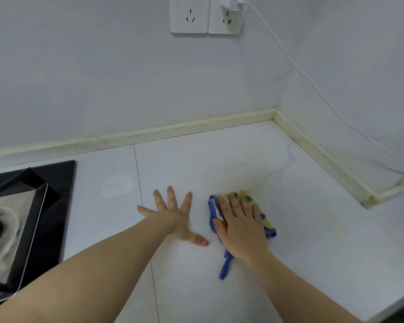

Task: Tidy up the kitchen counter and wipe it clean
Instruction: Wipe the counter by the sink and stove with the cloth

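Observation:
A small cloth [269, 226], yellow with coloured dots and a blue border, lies on the white tiled counter [313, 229]. My right hand [240, 229] presses flat on top of the cloth, fingers together and pointing toward the wall; a blue strip of the cloth trails out under the wrist. My left hand [173, 215] rests flat on the bare counter just left of the cloth, fingers spread, holding nothing. A faint yellowish smear [243, 169] shows on the counter beyond the cloth.
A black gas hob [56, 206] with a shiny metal burner tray fills the left edge. Wall sockets [204, 15] hang above, and a white cable [313, 85] runs down the right wall. A cream edging strip [173, 131] lines the counter's corner.

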A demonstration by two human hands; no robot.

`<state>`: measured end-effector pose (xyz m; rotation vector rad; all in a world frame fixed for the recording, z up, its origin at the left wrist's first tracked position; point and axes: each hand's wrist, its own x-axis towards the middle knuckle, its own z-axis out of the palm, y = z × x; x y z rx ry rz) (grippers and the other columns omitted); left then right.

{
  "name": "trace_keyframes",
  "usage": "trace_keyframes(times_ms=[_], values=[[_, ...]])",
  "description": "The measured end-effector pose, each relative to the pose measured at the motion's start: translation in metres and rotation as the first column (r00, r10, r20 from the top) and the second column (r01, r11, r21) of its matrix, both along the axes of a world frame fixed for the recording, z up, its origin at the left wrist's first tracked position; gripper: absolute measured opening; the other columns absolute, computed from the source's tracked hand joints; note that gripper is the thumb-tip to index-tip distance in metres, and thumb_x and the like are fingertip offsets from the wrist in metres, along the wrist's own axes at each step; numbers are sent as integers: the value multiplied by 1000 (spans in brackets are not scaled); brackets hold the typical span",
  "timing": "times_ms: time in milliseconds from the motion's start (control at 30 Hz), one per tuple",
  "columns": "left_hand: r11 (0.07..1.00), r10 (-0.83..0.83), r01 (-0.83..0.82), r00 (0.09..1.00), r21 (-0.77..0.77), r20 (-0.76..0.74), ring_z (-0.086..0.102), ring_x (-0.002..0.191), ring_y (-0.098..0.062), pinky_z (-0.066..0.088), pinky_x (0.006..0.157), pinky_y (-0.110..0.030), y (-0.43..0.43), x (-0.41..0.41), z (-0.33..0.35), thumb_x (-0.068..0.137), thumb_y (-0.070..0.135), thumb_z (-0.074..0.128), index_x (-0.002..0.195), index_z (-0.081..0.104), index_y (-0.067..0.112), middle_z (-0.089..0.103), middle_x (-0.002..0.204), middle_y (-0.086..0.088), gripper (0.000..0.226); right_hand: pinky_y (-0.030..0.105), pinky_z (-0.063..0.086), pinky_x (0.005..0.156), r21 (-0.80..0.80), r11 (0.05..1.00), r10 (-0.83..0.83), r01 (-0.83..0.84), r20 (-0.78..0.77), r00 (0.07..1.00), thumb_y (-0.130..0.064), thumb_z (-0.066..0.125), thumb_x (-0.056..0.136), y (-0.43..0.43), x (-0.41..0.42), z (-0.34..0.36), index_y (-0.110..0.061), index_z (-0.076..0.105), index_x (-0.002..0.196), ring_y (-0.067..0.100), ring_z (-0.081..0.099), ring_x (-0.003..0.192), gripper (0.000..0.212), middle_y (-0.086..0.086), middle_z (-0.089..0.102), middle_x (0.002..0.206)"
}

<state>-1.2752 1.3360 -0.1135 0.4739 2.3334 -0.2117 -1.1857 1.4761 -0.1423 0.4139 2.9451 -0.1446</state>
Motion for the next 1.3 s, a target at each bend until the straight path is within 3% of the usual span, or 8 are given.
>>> trace_keyframes(times_ms=[133,267,433,667,800,967,1200,1300], values=[[1000,-6,5,1000,30,19,-39,130,-45,-5,100,-78,0,-2,-4,56,85,57,134,-38,38,-48,141,-11,132,43,1,118,-5,976,-219,219,-13,976,-59,7,87,58,-10,-2,-36,6,150,23,2,148,68,-3,4,160],[999,-8,8,1000,39,-9,-39,129,-46,-7,100,-77,-2,1,-7,56,84,57,135,-38,36,-47,142,-12,132,52,-4,118,-88,940,-330,331,26,944,-50,18,97,29,-26,1,-31,-6,151,28,-11,147,62,1,-11,160],[996,-11,16,998,87,-62,-38,130,-46,-8,100,-76,-3,3,-9,55,86,55,137,-35,37,-45,144,-13,131,51,-3,116,7,1000,13,-13,14,1000,-62,-7,74,8,-20,-5,-41,-3,148,22,-8,148,78,-7,-6,160],[982,-143,161,976,103,-162,-32,139,-34,-5,105,-73,-12,-1,-14,73,85,27,143,-25,35,-34,152,-4,100,53,-1,116,-72,961,-263,266,53,963,-53,15,95,22,-21,4,-35,-1,151,27,-6,148,61,1,-5,160],[973,-152,181,970,145,-190,-29,141,-31,-8,109,-67,-6,-16,-12,68,86,38,145,-21,35,-31,154,-1,110,52,33,107,56,996,78,-74,-59,995,-54,3,93,18,-10,-4,-33,48,136,28,50,129,66,2,49,143],[977,-152,174,973,121,-173,-34,138,-29,-12,106,-68,-5,-19,-15,65,87,43,143,-27,31,-35,151,2,119,49,2,118,-19,958,-285,285,2,959,-52,20,97,54,-25,-1,-34,2,151,23,-2,148,59,-1,-1,161],[980,-170,178,982,91,-86,-38,135,-32,-13,104,-71,-2,-25,-11,64,85,47,141,-32,30,-41,148,1,123,50,14,115,40,995,93,-90,-81,992,-59,2,75,11,-30,-3,-39,23,147,23,20,146,77,-2,23,157],[977,-170,180,981,111,-91,-39,135,-32,-14,104,-71,-4,-24,-11,64,84,49,141,-31,30,-40,148,0,123,46,1,118,-1,995,-96,96,8,995,-58,8,90,40,-39,-5,-40,3,149,18,-1,148,62,-7,0,160]])
